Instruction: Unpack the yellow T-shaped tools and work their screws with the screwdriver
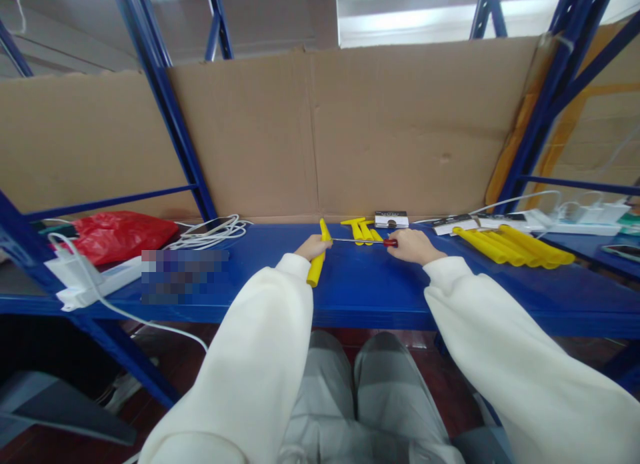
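My left hand (313, 247) is closed around a yellow tube (315, 271) that stands tilted over the blue shelf. My right hand (413, 246) grips the red handle of a screwdriver (357, 241). Its thin metal shaft points left, and the tip meets the yellow tube beside my left fingers; whether it sits in a screw is too small to tell. Behind the shaft lie several smaller yellow T-shaped pieces (356, 231). A small white and black box (391, 219) stands at the back, just beyond my right hand.
Several yellow tubes (515, 247) lie in a row on the right of the blue shelf (370, 284). At left are a red plastic bag (125, 229), coiled white cable (215, 234) and a white power strip (107, 281). Cardboard (400, 131) closes off the back.
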Motion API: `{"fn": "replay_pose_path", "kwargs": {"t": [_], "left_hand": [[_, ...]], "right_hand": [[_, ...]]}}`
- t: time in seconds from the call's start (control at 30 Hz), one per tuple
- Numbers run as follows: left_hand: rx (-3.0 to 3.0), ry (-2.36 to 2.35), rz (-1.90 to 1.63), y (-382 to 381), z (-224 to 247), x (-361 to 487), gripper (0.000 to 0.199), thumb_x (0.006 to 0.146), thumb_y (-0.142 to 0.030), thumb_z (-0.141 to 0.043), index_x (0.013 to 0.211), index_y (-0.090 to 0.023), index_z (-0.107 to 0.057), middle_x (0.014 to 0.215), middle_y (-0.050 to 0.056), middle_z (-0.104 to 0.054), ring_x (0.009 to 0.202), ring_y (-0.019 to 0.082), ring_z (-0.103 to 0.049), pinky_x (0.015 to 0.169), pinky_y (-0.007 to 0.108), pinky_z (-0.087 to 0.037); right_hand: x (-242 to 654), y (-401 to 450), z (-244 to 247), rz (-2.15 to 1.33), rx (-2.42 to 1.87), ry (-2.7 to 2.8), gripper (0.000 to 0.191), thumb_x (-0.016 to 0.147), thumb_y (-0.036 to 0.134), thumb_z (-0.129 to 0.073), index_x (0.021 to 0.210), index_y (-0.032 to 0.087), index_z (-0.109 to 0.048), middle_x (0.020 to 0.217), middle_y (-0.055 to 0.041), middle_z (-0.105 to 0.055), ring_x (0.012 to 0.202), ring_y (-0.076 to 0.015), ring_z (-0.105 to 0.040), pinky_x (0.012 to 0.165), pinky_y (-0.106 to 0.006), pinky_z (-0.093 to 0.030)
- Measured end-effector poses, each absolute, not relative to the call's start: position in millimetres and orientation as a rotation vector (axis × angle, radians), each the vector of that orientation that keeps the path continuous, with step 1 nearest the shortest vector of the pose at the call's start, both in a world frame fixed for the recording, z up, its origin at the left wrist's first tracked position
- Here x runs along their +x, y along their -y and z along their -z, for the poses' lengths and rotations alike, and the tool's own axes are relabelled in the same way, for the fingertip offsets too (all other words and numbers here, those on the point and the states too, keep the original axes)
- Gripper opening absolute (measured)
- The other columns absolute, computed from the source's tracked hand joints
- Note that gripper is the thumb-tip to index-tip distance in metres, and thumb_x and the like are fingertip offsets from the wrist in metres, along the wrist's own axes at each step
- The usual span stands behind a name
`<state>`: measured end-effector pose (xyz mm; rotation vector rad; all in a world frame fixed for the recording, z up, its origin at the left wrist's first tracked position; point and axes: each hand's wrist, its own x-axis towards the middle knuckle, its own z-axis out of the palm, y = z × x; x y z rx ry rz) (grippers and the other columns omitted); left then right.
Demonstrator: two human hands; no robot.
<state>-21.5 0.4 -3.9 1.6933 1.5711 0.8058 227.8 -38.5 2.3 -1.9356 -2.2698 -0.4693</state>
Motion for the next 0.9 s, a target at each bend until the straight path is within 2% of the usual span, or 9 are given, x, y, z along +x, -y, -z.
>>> {"fn": "replay_pose_path", "kwargs": {"t": [0.33, 0.57, 0.77, 0.9], "left_hand": [[1.686, -1.571, -0.798, 0.1, 3.1, -21.9, 0.012, 0.083, -0.007, -0.054, 0.081, -0.011, -0.065, 0.046, -0.004, -0.049, 0.042, 0.012, -0.048, 0.048, 0.023, -0.038], [1.682, -1.573, -0.811, 1.3, 2.8, -21.0, 0.013, 0.08, -0.007, -0.054, 0.081, -0.011, -0.066, 0.046, -0.005, -0.049, 0.042, 0.012, -0.047, 0.048, 0.023, -0.038], [1.662, -1.561, -0.827, -0.6, 3.8, -21.4, 0.013, 0.08, -0.006, -0.054, 0.074, -0.013, -0.063, 0.045, -0.004, -0.048, 0.043, 0.012, -0.047, 0.047, 0.023, -0.038], [1.666, -1.566, -0.819, -0.6, 3.7, -21.0, 0.013, 0.08, -0.006, -0.054, 0.075, -0.013, -0.064, 0.045, -0.005, -0.048, 0.041, 0.012, -0.046, 0.047, 0.023, -0.038]], "right_hand": [[234.5, 33.5, -1.1, 0.431, -1.85, 2.314, 0.033, 0.091, 0.025, -0.05, 0.113, 0.02, -0.074, 0.115, -0.0113, -0.074, 0.102, -0.0267, -0.069, 0.081, -0.031, -0.049], [232.8, 37.2, -4.0, 0.464, -1.897, 2.314, 0.032, 0.092, 0.028, -0.051, 0.112, 0.021, -0.075, 0.106, -0.0114, -0.076, 0.098, -0.0264, -0.07, 0.08, -0.03, -0.049], [232.5, 38.1, -3.1, 0.515, -1.836, 2.273, 0.035, 0.092, 0.026, -0.049, 0.117, 0.02, -0.072, 0.113, -0.0116, -0.074, 0.103, -0.0269, -0.069, 0.082, -0.031, -0.049], [230.9, 37.4, -1.6, 0.497, -1.876, 2.2, 0.033, 0.089, 0.026, -0.052, 0.113, 0.018, -0.072, 0.112, -0.0118, -0.075, 0.104, -0.0271, -0.069, 0.082, -0.031, -0.049]]}}
